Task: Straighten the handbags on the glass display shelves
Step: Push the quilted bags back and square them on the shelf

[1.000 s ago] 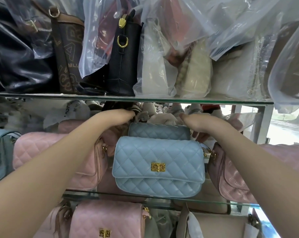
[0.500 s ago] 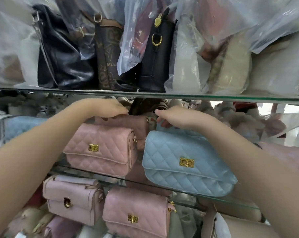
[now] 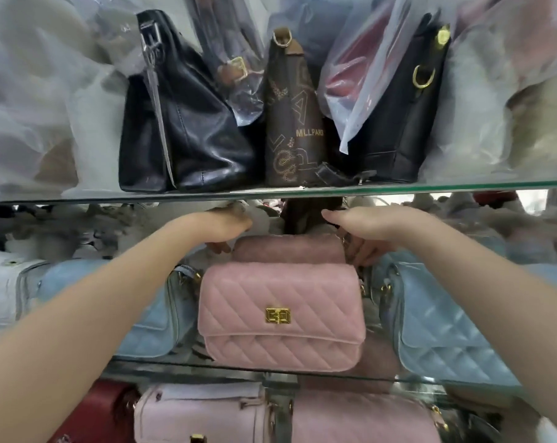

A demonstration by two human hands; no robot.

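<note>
The glass shelf (image 3: 136, 360) you are working on is the middle one. It is hard and slick, so anything on it slides with little push. Two blue handbags (image 3: 446, 321) flank the centre. The front pink handbag (image 3: 238, 302) sits between them at the shelf's front edge, just beside each.

Behind it, nearer the back edge, stands the rear pink handbag (image 3: 290, 249), of which only the top shows. It is probably light. Its quilted skin looks soft and padded, so it should give under pressure, and a squeeze in the middle would likely dent it.

Take it by its two ends, low on the side walls, and move both ends together so it stays square to the front edge.

Your right grip (image 3: 363, 231) is curled round the bag's right end, beside the chain hardware. Your left grip (image 3: 227, 227) has its fingers bent down at the left end, but you cannot tell from here whether it actually holds the bag.

Keep clear of the gold clasp (image 3: 277, 315) on the front bag, since metal scuffs easily.
</note>
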